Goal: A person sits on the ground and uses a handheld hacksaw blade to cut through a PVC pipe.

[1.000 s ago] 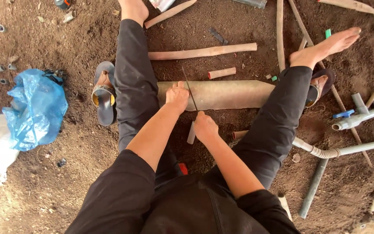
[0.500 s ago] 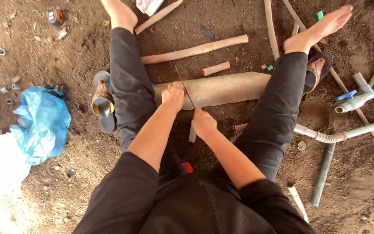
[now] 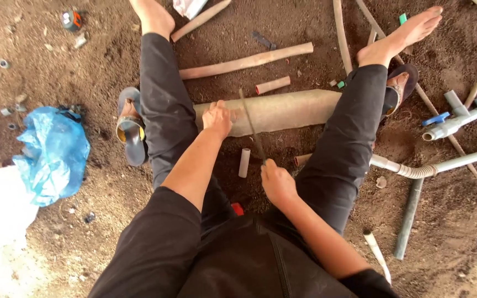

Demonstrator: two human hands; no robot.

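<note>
Head view: left hand pins the crosswise pipe; right hand fingers clench the saw blade, pointing away.

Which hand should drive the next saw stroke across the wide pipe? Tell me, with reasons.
Probably the right hand: it already grips the end of the thin saw blade lying across the wide pipe. The left hand presses the pipe down beside the blade, steadying it.
</note>
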